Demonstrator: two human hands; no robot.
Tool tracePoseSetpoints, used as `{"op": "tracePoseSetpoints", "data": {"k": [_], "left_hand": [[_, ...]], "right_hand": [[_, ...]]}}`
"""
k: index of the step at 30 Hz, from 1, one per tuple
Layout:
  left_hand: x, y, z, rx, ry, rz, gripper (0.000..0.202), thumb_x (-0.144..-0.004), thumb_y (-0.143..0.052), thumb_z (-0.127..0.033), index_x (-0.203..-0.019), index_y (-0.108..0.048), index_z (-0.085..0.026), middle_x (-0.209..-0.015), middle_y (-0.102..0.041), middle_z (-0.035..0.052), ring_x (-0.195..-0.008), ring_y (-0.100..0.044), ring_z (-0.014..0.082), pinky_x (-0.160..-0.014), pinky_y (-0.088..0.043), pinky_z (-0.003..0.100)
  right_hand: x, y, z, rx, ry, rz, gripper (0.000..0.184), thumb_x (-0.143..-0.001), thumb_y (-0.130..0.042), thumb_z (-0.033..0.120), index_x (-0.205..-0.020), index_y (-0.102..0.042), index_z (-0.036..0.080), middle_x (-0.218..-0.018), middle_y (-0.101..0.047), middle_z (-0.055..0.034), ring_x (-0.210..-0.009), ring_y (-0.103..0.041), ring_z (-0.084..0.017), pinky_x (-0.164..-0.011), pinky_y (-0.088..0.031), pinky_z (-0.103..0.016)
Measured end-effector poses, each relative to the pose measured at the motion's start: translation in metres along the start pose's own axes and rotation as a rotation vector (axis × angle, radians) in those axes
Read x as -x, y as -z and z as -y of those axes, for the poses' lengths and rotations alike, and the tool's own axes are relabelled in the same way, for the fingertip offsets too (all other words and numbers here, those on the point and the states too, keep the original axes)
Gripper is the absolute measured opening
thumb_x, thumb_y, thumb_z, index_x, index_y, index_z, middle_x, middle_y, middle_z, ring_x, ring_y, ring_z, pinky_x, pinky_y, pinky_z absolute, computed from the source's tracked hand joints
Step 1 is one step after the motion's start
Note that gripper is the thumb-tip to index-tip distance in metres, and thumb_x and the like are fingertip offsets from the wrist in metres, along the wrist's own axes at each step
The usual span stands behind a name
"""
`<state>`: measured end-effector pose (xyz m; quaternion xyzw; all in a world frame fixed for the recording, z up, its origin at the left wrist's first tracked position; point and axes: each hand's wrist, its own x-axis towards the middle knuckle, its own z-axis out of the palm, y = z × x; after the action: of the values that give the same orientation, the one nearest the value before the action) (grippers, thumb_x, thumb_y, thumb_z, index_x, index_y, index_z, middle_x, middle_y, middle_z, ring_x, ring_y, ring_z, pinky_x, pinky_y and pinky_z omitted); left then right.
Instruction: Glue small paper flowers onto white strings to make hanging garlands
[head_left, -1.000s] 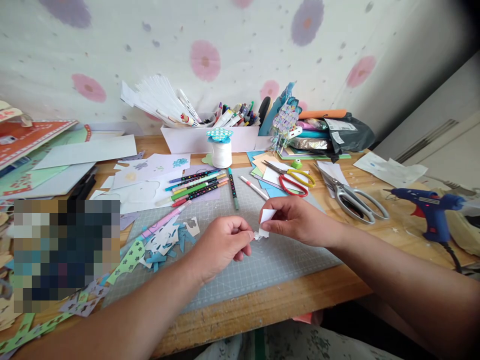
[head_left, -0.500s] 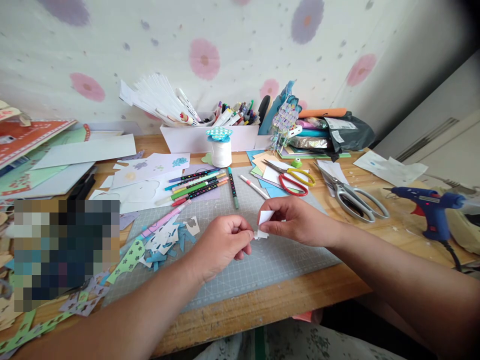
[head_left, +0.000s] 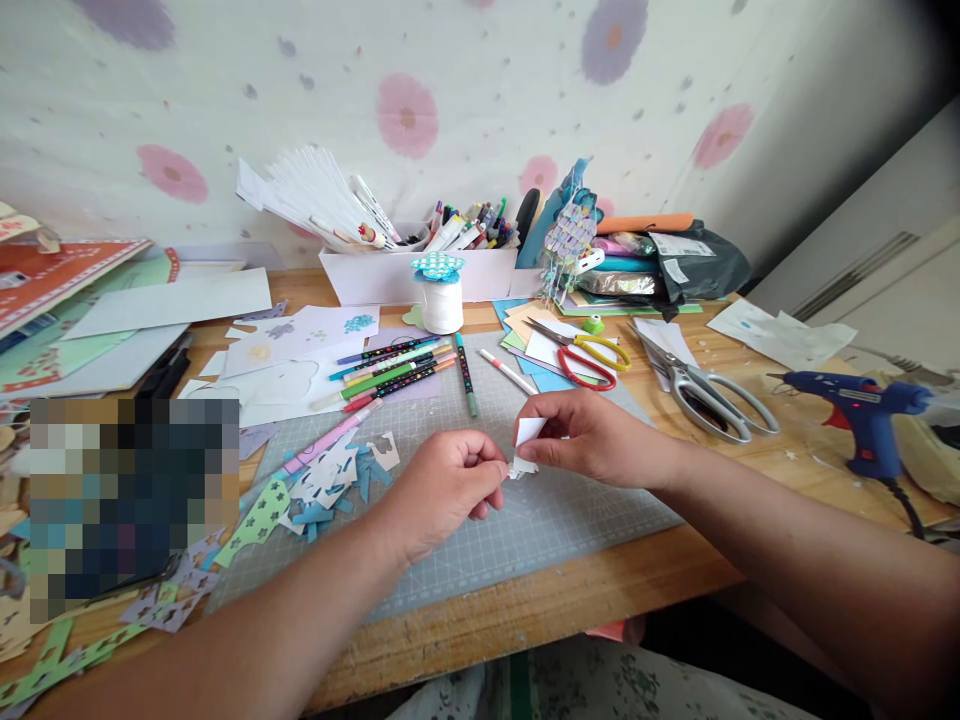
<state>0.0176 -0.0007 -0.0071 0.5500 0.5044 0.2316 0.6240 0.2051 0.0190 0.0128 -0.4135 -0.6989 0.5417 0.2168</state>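
My right hand [head_left: 592,440] pinches a small piece of white paper [head_left: 528,434] over the grey cutting mat [head_left: 525,525]. My left hand [head_left: 442,490] is closed just left of it, thumb and fingertips meeting at the paper's lower edge. Both hands hover a little above the mat, near its middle. Left of my left hand lies a heap of blue, white and green paper scraps [head_left: 322,485].
Felt pens [head_left: 394,375] lie on the mat's far side, with a white thread spool [head_left: 441,300] and a white pen box [head_left: 420,270] behind. Red-and-yellow scissors [head_left: 589,355], steel shears [head_left: 701,390] and a blue glue gun [head_left: 862,415] sit to the right. Paper sheets cover the left.
Both hands have stayed nearly in place. My right hand and the white paper have shifted very slightly upward.
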Motion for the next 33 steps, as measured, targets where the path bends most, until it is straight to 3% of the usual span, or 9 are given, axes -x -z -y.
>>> {"op": "tracePoseSetpoints", "data": {"k": [33], "left_hand": [[-0.0008,0.0011,0.0025,0.004,-0.022,0.023,0.009,-0.072,-0.056,-0.023,-0.066,-0.059,-0.017,-0.052,-0.058,-0.0036,-0.044,-0.047,0.0075,-0.046,-0.037,0.02]], "right_hand": [[-0.0029,-0.0002,-0.0032,0.023,0.013,0.008,0.012,-0.078,-0.063,0.026,-0.076,-0.058,0.015,-0.065,-0.055,0.0019,-0.06,-0.05,-0.01,-0.057,-0.04,-0.023]]}}
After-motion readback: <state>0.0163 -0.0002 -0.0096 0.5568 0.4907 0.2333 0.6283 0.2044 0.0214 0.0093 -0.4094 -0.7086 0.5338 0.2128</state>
